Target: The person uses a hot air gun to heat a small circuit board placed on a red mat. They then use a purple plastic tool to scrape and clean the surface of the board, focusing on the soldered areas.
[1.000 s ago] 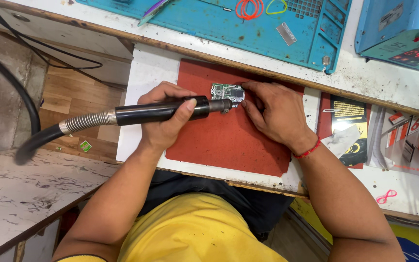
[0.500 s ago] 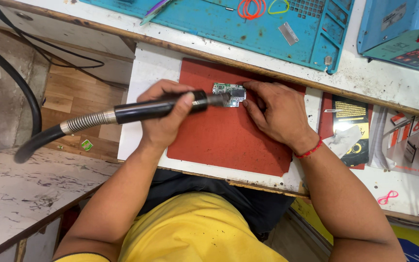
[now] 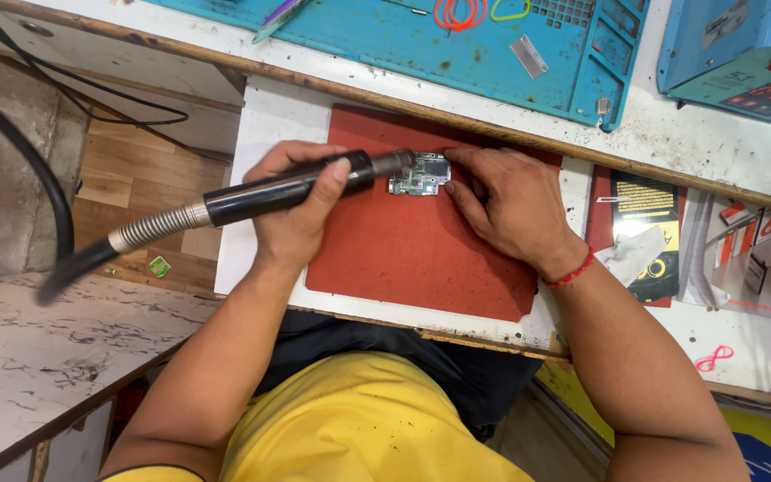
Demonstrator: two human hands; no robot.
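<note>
The left hand point(image 3: 296, 210) is wrapped around a black hot-air handpiece point(image 3: 287, 189), thumb laid along the barrel, and its metal nozzle point(image 3: 396, 163) rests at the left edge of a small green circuit board point(image 3: 421, 174) lying near the top of a red mat point(image 3: 421, 241) on the desk point(image 3: 265, 120). The right hand point(image 3: 501, 203) lies flat beside the board, its fingertips pressing on the right edge (a red thread band point(image 3: 569, 270) circles that wrist). A teal work mat point(image 3: 457, 45) lies beyond, apart from both hands.
</note>
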